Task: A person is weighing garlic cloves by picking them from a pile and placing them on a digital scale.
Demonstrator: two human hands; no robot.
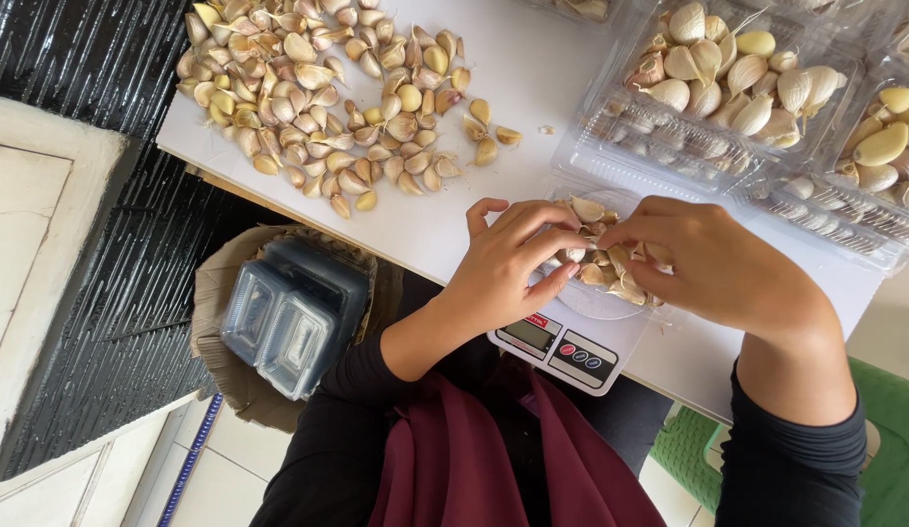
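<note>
Head view looks straight down on a white table (494, 107) and the person's two hands. Both hands meet over a small heap of cloves (611, 268) lying in a clear tray on a white scale (572, 346), which sits at the table's near edge. The left hand (508, 268) is curled, fingertips pressed into the heap, pinching cloves; exactly which one it grips I cannot tell. The right hand (713, 263) is likewise bent over the heap from the other side, fingertips touching the cloves and partly hiding them, so its hold is unclear too. The two sets of fingertips nearly touch.

Well apart, at the table's far left, a broad loose pile (318, 98) of unpeeled cloves is spread on the bare surface. At the far right stand open clear boxes (728, 88) filled with more cloves, just beyond the scale. Below the table edge on the left, a stack of empty lidded containers (293, 312) rests on brown cardboard (215, 293). Dark sleeves cover both forearms.
</note>
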